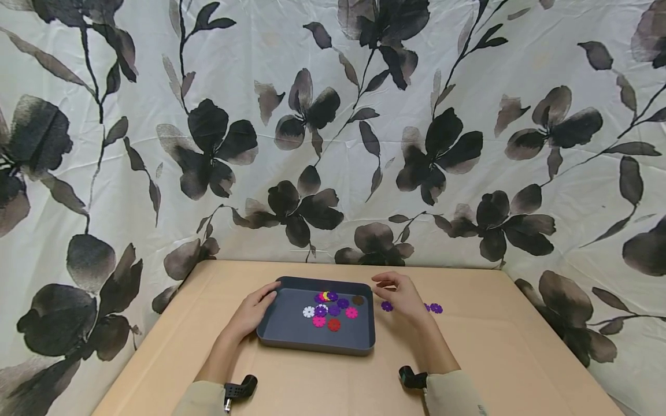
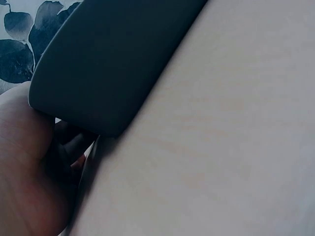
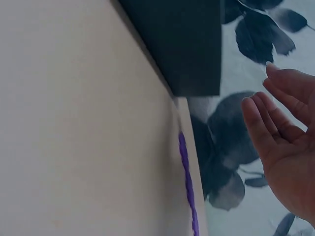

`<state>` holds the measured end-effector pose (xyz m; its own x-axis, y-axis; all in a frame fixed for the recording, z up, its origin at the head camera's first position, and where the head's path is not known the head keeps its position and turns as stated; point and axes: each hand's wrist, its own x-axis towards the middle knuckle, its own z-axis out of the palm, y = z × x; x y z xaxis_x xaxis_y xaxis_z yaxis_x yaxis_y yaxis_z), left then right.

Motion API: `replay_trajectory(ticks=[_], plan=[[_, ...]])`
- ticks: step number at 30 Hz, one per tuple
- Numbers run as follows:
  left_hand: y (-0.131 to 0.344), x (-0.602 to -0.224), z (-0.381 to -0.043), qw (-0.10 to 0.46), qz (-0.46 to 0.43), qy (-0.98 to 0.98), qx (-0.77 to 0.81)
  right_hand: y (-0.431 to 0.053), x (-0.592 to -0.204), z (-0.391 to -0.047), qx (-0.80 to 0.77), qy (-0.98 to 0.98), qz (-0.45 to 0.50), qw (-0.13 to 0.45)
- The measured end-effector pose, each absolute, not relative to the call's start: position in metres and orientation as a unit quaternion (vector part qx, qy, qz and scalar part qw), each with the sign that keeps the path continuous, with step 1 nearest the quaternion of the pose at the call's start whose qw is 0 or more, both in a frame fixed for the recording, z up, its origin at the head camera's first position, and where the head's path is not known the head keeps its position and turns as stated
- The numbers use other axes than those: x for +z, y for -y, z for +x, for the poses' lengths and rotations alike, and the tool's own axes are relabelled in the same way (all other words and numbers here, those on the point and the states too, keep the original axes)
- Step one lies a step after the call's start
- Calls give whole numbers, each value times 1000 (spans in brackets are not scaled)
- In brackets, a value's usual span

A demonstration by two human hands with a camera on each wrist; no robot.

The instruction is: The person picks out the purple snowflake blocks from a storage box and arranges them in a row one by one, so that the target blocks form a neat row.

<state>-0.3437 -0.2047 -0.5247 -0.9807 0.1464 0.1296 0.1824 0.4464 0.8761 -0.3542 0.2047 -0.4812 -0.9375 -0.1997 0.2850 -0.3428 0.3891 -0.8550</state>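
A dark grey rectangular tray (image 1: 288, 326) holds several small notched, flower-shaped discs (image 1: 334, 325) in purple, pink, red, white, yellow and brown. My left hand (image 1: 251, 309) grips the tray's left side. In the left wrist view, its thumb side lies at the rim and darkened fingers show below the corner. Just right of the tray, my right hand (image 1: 403, 294) hovers with loosely bent fingers and nothing visible between them. Close to it on the table lie a purple disc (image 1: 387, 306) and further purple discs (image 1: 436, 308), partly hidden behind the wrist. The right wrist view catches a purple disc edge-on (image 3: 187, 182).
A light brown tabletop (image 1: 499, 358) carries the tray and the loose discs. Behind the table and along its sides hangs a white cloth (image 1: 364, 173) with dark flower prints. Each wrist wears a small black camera (image 1: 413, 378).
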Motion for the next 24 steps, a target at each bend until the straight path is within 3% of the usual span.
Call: replay_trajectory(ticks=[24], plan=[[205, -526, -346, 22, -102, 851, -514, -149, -482, -357, 392, 883, 257, 16]])
